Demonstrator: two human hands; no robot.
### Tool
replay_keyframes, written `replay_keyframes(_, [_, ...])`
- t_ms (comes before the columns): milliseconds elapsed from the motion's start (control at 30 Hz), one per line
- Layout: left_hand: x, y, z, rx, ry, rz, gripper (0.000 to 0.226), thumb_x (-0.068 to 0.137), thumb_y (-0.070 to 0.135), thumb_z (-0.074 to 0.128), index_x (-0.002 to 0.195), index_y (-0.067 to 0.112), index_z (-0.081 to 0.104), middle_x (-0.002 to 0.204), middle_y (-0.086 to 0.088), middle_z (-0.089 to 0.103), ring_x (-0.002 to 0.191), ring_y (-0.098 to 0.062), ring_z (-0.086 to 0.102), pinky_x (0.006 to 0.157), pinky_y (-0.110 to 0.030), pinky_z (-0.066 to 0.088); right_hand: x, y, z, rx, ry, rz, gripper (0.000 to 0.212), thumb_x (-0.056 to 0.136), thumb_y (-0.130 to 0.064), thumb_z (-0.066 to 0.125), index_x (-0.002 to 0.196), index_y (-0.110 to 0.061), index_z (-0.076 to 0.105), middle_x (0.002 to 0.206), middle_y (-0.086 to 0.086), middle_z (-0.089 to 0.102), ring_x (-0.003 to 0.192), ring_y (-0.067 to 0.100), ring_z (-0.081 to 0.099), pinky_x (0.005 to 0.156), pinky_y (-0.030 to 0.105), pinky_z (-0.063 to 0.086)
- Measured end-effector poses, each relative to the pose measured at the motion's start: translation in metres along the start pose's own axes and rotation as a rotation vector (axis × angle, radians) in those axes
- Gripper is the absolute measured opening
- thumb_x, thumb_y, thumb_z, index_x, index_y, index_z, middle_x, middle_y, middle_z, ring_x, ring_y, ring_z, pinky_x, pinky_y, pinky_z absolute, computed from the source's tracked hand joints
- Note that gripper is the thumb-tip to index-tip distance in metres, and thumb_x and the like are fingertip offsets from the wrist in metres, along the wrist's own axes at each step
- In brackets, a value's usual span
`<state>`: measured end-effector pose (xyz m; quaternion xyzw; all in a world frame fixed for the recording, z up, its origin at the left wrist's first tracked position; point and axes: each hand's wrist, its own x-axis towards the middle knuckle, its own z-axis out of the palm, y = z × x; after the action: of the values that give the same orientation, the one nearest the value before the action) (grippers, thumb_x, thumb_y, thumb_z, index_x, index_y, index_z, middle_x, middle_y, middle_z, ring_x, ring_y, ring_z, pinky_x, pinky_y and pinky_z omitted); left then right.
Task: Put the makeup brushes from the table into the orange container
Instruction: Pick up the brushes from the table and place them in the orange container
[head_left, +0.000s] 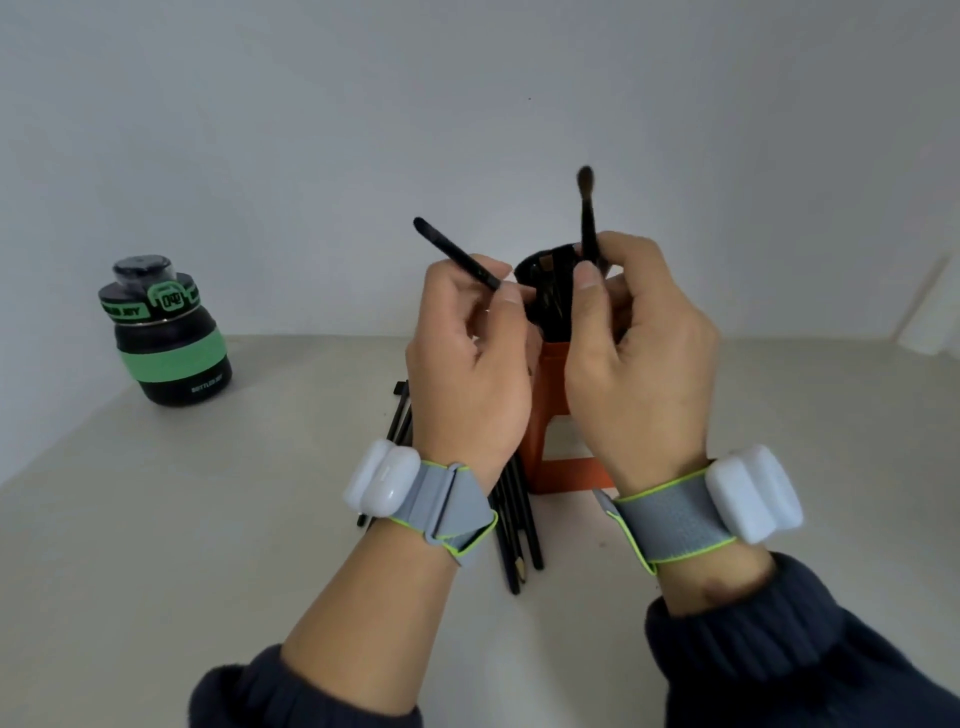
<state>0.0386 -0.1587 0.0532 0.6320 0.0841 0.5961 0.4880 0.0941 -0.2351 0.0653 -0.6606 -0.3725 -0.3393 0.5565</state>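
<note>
The orange container stands on the table, mostly hidden behind my two raised hands; its dark opening holds several brushes. My left hand pinches a thin black makeup brush that slants up to the left. My right hand holds a second makeup brush nearly upright, bristles up, just above the container's mouth. Several more black brushes lie on the table below my left wrist, beside the container's base.
A black and green bottle stands at the far left of the table, near the wall. The pale wall rises right behind the container. A white object shows at the right edge.
</note>
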Motion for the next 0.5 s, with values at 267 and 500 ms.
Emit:
replay_keyframes(267, [0.0001, -0.0007, -0.0017, 0.182, 0.018, 0.053, 0.033, 0.099, 0.039, 0.036, 0.094, 0.029, 0.066, 0.069, 0.01, 0.06, 0.065, -0.012, 0.058, 0.068, -0.043, 0.056, 0.0007, 0.0019, 0.0004, -0.02, -0.002, 0.019, 0.034, 0.1, -0.038, 0.049, 0.07, -0.023, 0.053, 0.054, -0.011, 0.042, 0.057, 0.018, 0.049, 0.056, 0.031, 0.035])
replay_keyframes(500, [-0.0016, -0.0018, -0.0009, 0.051, -0.033, 0.013, 0.007, 0.091, 0.033, 0.053, 0.098, 0.032, 0.051, 0.065, 0.006, 0.061, 0.056, -0.032, 0.054, 0.056, -0.052, 0.051, 0.0017, 0.0033, -0.0002, 0.074, 0.007, 0.091, 0.014, 0.092, -0.015, 0.058, 0.094, -0.015, 0.072, 0.08, 0.005, 0.069, 0.078, 0.027, 0.064, 0.072, 0.04, 0.05])
